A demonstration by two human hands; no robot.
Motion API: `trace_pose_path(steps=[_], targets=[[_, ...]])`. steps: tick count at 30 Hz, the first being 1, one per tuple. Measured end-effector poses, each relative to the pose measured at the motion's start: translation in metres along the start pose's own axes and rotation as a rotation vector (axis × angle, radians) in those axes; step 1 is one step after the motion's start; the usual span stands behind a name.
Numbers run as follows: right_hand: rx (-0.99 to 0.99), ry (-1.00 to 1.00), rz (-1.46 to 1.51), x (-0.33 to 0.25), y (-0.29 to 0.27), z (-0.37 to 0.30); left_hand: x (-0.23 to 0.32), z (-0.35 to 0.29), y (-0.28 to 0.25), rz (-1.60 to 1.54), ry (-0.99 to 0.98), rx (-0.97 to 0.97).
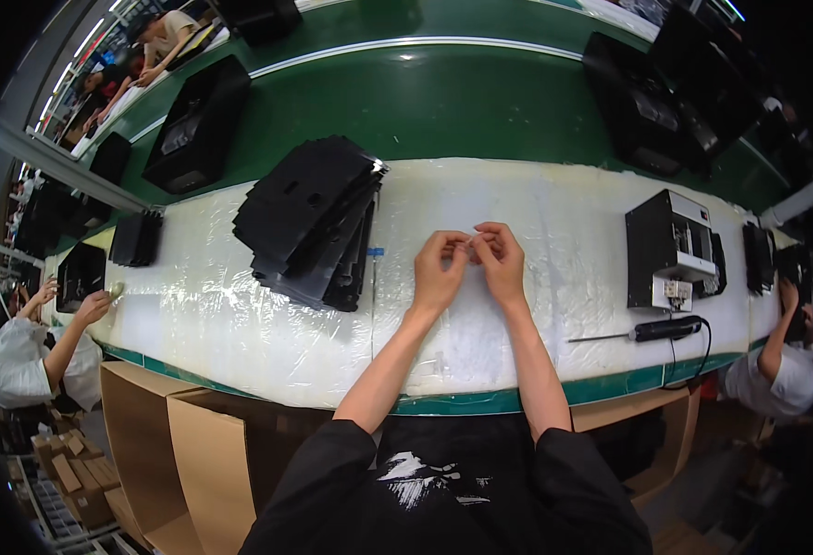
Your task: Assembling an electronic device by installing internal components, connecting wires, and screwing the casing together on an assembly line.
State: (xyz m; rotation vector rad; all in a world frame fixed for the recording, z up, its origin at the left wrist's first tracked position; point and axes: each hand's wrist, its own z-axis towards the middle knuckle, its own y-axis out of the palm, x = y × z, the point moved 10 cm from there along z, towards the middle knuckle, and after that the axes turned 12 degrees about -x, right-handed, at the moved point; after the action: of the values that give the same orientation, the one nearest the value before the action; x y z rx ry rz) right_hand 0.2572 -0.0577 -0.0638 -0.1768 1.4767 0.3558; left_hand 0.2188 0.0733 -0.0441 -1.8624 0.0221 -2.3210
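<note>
Both hands meet over the middle of the white, film-covered worktop (pixel 554 213). My left hand (pixel 439 271) has its fingers curled and thumb pressed in a pinch. Close against it, fingertip to fingertip, my right hand (pixel 502 266) is pinched the same way. Whatever lies between the fingertips is too small or hidden to make out. A tall, uneven stack of black flat panels (pixel 306 213) stands left of my hands. To their right are a black-and-white screw feeder (pixel 667 252) and a black electric screwdriver (pixel 667 328), its long bit pointing left.
Beyond the worktop runs a green conveyor (pixel 480 97) bearing black housings (pixel 198 125) at left and right. A cable trails from the screwdriver over the front edge. Open cardboard boxes (pixel 210 453) stand below. Co-workers' arms (pixel 68 338) reach in at both sides.
</note>
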Motion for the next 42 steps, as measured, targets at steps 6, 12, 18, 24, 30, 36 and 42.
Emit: trace_pose_path(steps=[6, 12, 18, 24, 30, 36, 42], targets=[[-0.008, -0.044, -0.131, -0.006, -0.001, 0.001, -0.019, 0.003, 0.001, -0.254, -0.072, -0.035], [-0.027, -0.033, -0.161, -0.003, 0.002, -0.001, -0.022, 0.004, -0.003, -0.379, -0.114, -0.021], [-0.035, -0.017, -0.179, -0.004, 0.004, -0.003, -0.022, 0.003, 0.000, -0.379, -0.108, -0.041], [0.175, 0.060, -0.219, -0.008, -0.006, 0.016, -0.024, 0.001, 0.000, -0.286, -0.134, -0.004], [0.126, -0.205, -0.666, -0.016, 0.015, 0.130, -0.021, 0.007, 0.004, -0.153, -0.091, -0.054], [-0.015, -0.161, -1.092, -0.009, 0.051, 0.208, -0.030, 0.009, -0.002, -0.286, -0.140, -0.029], [-0.233, -0.146, -1.089, 0.014, 0.057, 0.236, -0.031, 0.010, 0.001, -0.229, -0.126, -0.024]])
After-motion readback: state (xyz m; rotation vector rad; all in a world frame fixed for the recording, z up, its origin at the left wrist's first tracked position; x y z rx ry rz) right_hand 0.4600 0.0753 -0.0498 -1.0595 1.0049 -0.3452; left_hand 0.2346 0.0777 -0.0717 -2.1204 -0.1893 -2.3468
